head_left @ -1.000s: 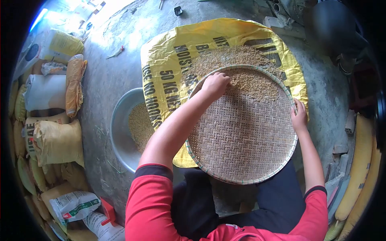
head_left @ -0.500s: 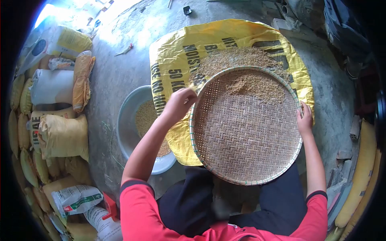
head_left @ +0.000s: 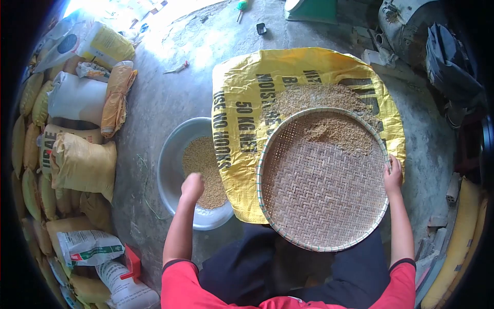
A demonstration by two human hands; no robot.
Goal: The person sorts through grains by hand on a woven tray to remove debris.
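1. Concrete floor (head_left: 164, 103), stacked sacks (head_left: 77, 165) at 9 o'clock.
2. Left hand (head_left: 193, 186) fisted, fingers together, over part-filled metal basin (head_left: 167, 170).
3. Right hand (head_left: 393, 177) clamped on woven tray (head_left: 319, 206) rim, 3 o'clock.
4. Grain heap (head_left: 334, 131) left at tray's 12 o'clock.

Left hand (head_left: 192, 186) seemingly fisted, arm outstretched; right hand (head_left: 393, 177) curled

Grain storeroom, stacked sacks (head_left: 77, 165) along wall, bare concrete floor (head_left: 164, 108)
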